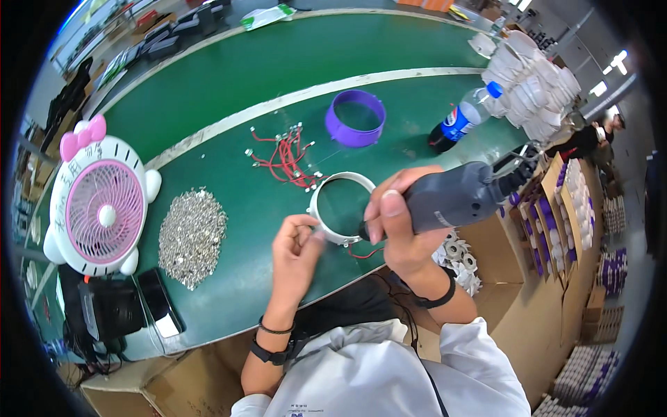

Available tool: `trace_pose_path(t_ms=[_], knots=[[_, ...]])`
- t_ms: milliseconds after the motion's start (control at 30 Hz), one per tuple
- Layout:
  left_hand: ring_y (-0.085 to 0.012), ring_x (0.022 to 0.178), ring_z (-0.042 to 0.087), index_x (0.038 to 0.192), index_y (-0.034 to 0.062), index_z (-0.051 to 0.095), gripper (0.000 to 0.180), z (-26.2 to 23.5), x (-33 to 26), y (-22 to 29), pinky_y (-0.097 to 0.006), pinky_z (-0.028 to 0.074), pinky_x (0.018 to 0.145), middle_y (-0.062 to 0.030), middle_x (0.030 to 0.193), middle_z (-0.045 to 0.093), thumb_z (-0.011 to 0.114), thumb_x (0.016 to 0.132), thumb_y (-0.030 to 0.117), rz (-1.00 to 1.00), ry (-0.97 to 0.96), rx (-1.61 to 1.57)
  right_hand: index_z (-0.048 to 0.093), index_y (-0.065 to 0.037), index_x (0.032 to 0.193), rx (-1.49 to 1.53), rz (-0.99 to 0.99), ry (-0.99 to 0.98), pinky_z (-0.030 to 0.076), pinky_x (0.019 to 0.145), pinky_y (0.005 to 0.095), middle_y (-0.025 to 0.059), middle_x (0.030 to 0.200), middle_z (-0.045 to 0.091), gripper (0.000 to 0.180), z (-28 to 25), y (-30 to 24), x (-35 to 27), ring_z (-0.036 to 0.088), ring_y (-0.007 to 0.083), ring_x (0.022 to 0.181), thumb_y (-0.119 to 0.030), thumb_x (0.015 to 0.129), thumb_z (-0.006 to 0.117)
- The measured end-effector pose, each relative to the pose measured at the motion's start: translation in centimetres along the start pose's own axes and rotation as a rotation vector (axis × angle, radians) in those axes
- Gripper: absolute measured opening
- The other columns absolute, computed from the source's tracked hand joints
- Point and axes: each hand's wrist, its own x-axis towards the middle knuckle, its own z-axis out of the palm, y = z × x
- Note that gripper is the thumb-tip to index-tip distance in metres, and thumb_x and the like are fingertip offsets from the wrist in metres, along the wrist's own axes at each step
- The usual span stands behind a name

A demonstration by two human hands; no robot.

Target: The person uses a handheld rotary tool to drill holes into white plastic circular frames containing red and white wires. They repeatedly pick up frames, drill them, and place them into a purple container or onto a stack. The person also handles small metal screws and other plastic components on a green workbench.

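Note:
My right hand (403, 226) grips a grey electric screwdriver (455, 198), with its tip down against the near right side of a white plastic ring (328, 187) on the green table (229, 83). My left hand (295, 250) pinches the ring's near left edge and steadies it. A red wire (363, 254) trails from under the ring. A bundle of red wires with metal ends (286, 158) lies just beyond the ring.
A pile of small silver screws (191, 236) lies to the left. A pink and white desk fan (103, 201) stands far left. A purple ring (355, 118), a dark soda bottle (462, 118) and stacked white parts (531, 83) sit beyond. Cardboard boxes (535, 278) stand right.

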Motion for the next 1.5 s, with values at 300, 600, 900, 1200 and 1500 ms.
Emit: trace_pose_path(t_ms=[300, 600, 900, 1200, 1500], knots=[[-0.0225, 0.070, 0.058, 0.104, 0.0058, 0.072, 0.022, 1.6, -0.3, 0.0, -0.033, 0.046, 0.058, -0.0089, 0.084, 0.060, 0.078, 0.083, 0.008, 0.322, -0.181, 0.591, 0.043, -0.004, 0.104, -0.024, 0.030, -0.048, 0.039, 0.039, 0.0232, 0.0149, 0.070, 0.059, 0.023, 0.2, 0.5, -0.6, 0.045, 0.0099, 0.042, -0.013, 0.096, 0.063], [-0.0214, 0.074, 0.060, 0.103, 0.0047, 0.072, 0.020, 1.3, 0.0, 0.0, -0.032, 0.047, 0.060, -0.0085, 0.088, 0.063, 0.077, 0.084, 0.007, 0.284, -0.197, 0.542, 0.053, 0.003, 0.100, 0.101, 0.104, 0.019, 0.048, 0.051, 0.0233, 0.0104, 0.078, 0.064, 0.022, 0.2, 0.4, -1.2, 0.059, 0.0100, 0.058, 0.001, 0.088, 0.071], [-0.0190, 0.069, 0.056, 0.103, 0.0054, 0.072, 0.020, 1.3, 0.0, -0.2, -0.031, 0.045, 0.059, -0.0074, 0.085, 0.061, 0.078, 0.084, 0.007, 0.264, -0.201, 0.512, 0.050, 0.001, 0.099, 0.055, 0.111, -0.026, 0.044, 0.048, 0.0233, 0.0103, 0.075, 0.062, 0.021, 0.2, 0.0, -1.4, 0.053, 0.0093, 0.053, -0.003, 0.090, 0.068], [-0.0158, 0.067, 0.052, 0.103, 0.0062, 0.073, 0.021, 1.3, 0.3, -0.7, -0.030, 0.042, 0.057, -0.0053, 0.084, 0.059, 0.078, 0.083, 0.007, 0.275, -0.212, 0.450, 0.058, 0.002, 0.094, -0.062, 0.108, 0.017, 0.045, 0.056, 0.0245, 0.0072, 0.079, 0.063, 0.019, 0.4, 0.2, -2.0, 0.057, 0.0104, 0.061, 0.002, 0.084, 0.074], [-0.0087, 0.065, 0.042, 0.100, 0.0065, 0.075, 0.019, 0.8, 0.3, -1.2, -0.025, 0.035, 0.056, 0.0009, 0.077, 0.049, 0.078, 0.082, 0.004, 0.294, -0.172, 0.422, 0.045, -0.002, 0.106, 0.064, -0.019, 0.067, 0.043, 0.043, 0.0238, 0.0124, 0.072, 0.059, 0.024, 0.3, -2.1, 0.3, 0.050, 0.0109, 0.048, -0.007, 0.094, 0.065]])
